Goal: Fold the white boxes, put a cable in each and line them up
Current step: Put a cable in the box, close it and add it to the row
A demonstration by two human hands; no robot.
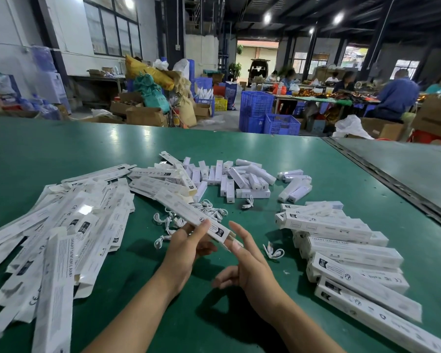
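Flat white boxes point(61, 238), not yet folded, lie in a wide, loose heap across the left side of the green counter point(61, 149), overlapping one another at many angles. Beyond the counter's far edge, stacked blue crates point(257, 103) stand on the workshop floor.

On the right side of the counter, folded boxes point(341, 250) lie side by side in a row that runs from mid-counter towards the near right corner, some resting on others. At the far middle sits a scatter of small white packs point(239, 177), tumbled together, with a few lying apart to their right.

One long white box point(189, 210) is held up over the middle of the counter, slanting from the far left down to the near right, its near end open with a flap sticking out. The left hand point(186, 245) grips this box close to that open end, thumb on the top face and fingers curled underneath. The right hand point(250, 258) is spread, its fingers straight, with the fingertips point(236, 247) at the flap on the box's end; the thumb hangs free below.

Loose white cables point(178, 220) lie coiled on the counter under and just beyond the held box. A single cable point(274, 252) lies just right of the right hand, and another point(248, 202) lies near the small packs.
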